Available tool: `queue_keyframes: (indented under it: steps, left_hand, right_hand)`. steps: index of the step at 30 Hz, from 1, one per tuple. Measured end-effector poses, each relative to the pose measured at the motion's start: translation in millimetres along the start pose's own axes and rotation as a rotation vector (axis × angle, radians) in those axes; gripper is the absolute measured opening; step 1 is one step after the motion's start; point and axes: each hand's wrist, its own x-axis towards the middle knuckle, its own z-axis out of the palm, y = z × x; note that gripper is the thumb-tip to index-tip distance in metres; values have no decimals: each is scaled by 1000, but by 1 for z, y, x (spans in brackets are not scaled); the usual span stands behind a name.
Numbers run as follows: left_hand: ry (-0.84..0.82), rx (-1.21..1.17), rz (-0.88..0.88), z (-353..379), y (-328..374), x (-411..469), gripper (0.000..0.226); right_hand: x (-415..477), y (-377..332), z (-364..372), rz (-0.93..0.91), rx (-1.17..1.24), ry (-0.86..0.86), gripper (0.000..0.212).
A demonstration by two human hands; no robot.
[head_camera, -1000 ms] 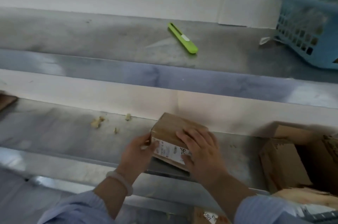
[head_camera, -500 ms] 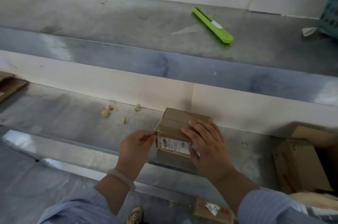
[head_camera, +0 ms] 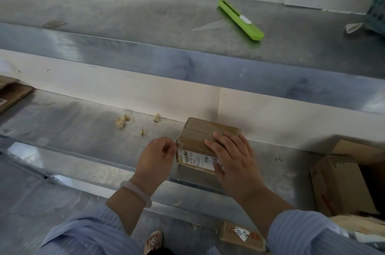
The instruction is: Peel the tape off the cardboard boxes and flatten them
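Cardboard, brown and small: a cardboard box (head_camera: 195,138) sits on the lower metal shelf (head_camera: 73,129), close to its front lip and just short of the back wall.

The right hand (head_camera: 233,161) lies flat over the box's right half, fingers straight and spread on the lid, thumb down the front face beside a white label (head_camera: 193,158). The left hand (head_camera: 155,159) has curled fingers, with thumb and forefinger pinching at the top left corner. It is probably picking at a tape end, but that is too small to tell.

The box looks light and fairly stiff, so it would likely skid on the smooth steel unless pressed down. The best hold seems to be a flat palm on the lid while the other hand lifts the tape from a corner.

It stands lid up, with the label facing the person. Its long axis seems to run along the shelf, left to right, with the right end turned slightly back. The lid seam follows that line.

A green cutter (head_camera: 240,23) lies on the upper shelf (head_camera: 125,15), well apart.
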Motion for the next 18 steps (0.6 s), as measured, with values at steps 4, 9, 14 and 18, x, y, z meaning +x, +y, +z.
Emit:
queue_keyframes:
  steps: [4, 9, 14, 18]
  left_hand:
    - [-157, -150, -145, -1, 2, 1, 23]
    - [-260, -352, -305, -10, -4, 0, 15]
    - [-356, -481, -368, -19, -8, 2, 16]
    - [-343, -677, -428, -18, -15, -2, 14]
  right_hand:
    - [2, -2, -2, -4, -13, -10, 57]
    - [1, -5, -3, -27, -30, -17, 58]
    - [3, -6, -1, -21, -37, -13, 59]
    - [0, -6, 2, -31, -33, -1, 58]
